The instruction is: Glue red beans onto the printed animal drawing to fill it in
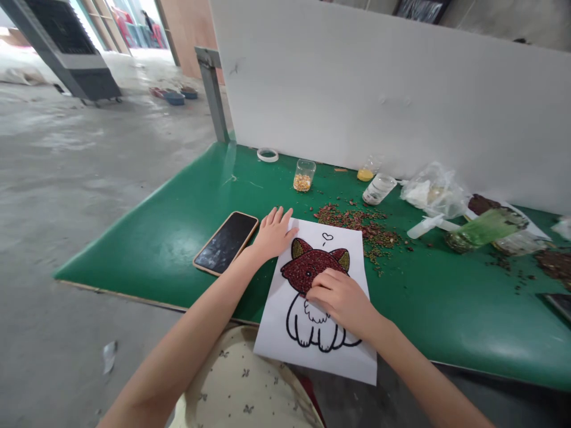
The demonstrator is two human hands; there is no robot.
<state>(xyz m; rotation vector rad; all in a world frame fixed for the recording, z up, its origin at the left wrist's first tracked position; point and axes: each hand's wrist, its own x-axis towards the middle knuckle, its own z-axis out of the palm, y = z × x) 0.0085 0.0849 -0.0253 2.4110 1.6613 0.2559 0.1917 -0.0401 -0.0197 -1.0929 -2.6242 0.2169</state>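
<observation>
A white sheet of paper [279, 324] with a black-outlined cat or fox drawing lies at the table's front edge, its lower end jutting over. Small dark-red beans or seeds cover the animal's head [303, 264], with green ones in the ears; the body is bare white. My left hand [274, 235] lies with spread fingers at the sheet's upper left corner, beside a smartphone [226, 242]. Over the lower part of the head, my right hand [336, 297] has its fingers bent together in a pinch. Whatever is between those fingertips is hidden.
Loose red and green seeds [357, 223] are scattered beyond the sheet on the green table [147, 238]. Behind are a cup of corn kernels [302, 178], a tipped clear jar [378, 189] and a plastic bag [435, 193]. A green-tinted container [488, 229] lies right. A white panel [379, 83] borders the back.
</observation>
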